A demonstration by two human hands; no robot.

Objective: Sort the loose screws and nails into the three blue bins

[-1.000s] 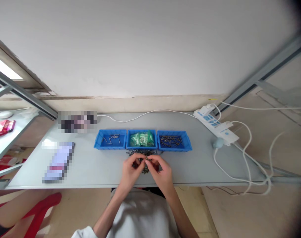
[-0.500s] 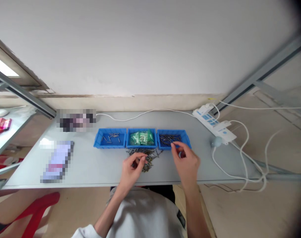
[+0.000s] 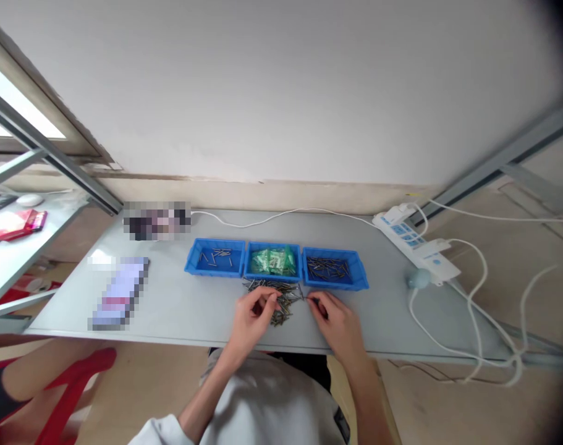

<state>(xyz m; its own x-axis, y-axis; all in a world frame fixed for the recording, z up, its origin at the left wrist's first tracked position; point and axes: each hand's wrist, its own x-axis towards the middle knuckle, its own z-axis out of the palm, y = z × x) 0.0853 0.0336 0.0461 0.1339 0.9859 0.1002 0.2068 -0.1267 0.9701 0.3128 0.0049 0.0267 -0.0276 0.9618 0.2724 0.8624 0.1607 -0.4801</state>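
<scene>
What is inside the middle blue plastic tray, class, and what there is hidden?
The middle blue plastic tray holds crumpled, translucent green plastic wrapping with pale patches. It covers much of the tray's floor, so whatever lies beneath cannot be seen.

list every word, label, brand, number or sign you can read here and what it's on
No text is legible.
White power strip: blue markings, too small to read.
Green packaging in the middle blue bin: any print too blurred.
Phone-shaped device: pixelated, unreadable.
Red box: too blurred to tell.
</scene>
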